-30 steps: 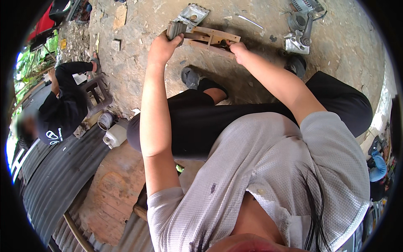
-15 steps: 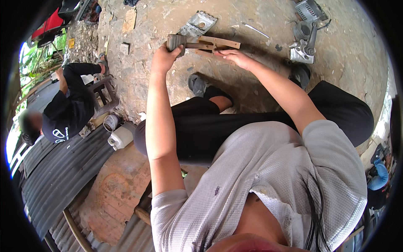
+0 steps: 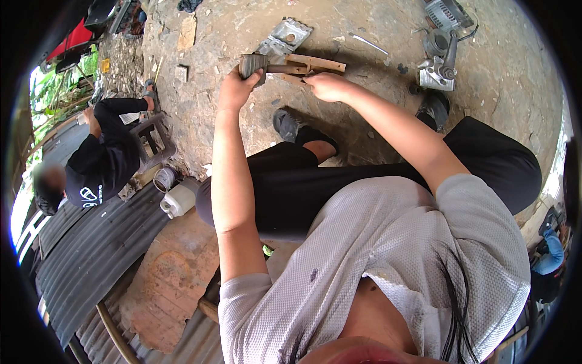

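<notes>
My left hand point(image 3: 238, 88) is wrapped round a grey-brown wooden block point(image 3: 254, 65), its thumb on the near side. From the block a brown wooden bar point(image 3: 284, 68) runs right to a tan wooden frame point(image 3: 318, 62) of narrow slats. At the near side of this frame my right hand point(image 3: 327, 86) is closed, thumb and fingers pinched against it; the fingertips are partly hidden. Just beyond the bar, a silver metal plate with a hole point(image 3: 288, 35) lies on the ground.
Metal machine parts point(image 3: 438, 73) and a grey finned housing point(image 3: 445, 15) lie at the far right, near a thin white rod point(image 3: 368, 42). On the left another person point(image 3: 100, 151) sits by a stool point(image 3: 154, 139). A white jug point(image 3: 177, 200) stands beside corrugated sheets point(image 3: 103, 242).
My right hand has shifted slightly left, and its fingers have gone from stretched out to curled in a pinch. My left hand keeps its hold on the block.
</notes>
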`<state>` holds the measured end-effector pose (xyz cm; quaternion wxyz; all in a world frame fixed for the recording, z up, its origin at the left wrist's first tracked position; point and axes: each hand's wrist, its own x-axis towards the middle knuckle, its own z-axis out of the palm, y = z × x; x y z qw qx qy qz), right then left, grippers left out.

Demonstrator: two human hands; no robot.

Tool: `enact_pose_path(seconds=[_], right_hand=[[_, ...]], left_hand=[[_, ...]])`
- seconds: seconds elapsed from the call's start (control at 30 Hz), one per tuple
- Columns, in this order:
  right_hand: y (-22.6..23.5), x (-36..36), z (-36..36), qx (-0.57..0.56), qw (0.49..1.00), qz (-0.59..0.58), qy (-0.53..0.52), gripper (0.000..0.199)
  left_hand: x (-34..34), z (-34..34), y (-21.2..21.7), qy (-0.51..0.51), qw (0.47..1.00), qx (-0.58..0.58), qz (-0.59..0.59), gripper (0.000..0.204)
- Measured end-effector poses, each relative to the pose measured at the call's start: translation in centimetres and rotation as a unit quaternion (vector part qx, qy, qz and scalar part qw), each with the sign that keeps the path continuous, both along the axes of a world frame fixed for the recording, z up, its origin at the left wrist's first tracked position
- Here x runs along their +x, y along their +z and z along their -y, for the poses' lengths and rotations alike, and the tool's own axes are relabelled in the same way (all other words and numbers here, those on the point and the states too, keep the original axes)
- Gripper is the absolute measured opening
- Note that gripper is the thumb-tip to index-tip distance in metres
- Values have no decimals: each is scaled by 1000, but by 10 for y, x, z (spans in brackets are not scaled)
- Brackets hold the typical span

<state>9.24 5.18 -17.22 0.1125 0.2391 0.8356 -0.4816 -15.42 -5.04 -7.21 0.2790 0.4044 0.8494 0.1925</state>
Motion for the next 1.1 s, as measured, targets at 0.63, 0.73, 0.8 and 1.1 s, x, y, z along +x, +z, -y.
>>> enact_pose_path(seconds=[0.63,0.73,0.8,1.1], right_hand=[[-77,40,-17,-318,937,-113,-86,53],[-87,39,-18,-215,967,-124,-53,60],[-81,41,-13,-168,976,-123,-71,65],[-76,77,-33,-114,988,-101,39,46]], left_hand=[[-2,-5,8,13,999,-22,31,54],[-14,2,-2,8,999,-28,29,56],[-16,6,1,-3,998,-56,-4,55],[-9,11,4,30,999,-43,-16,61]])
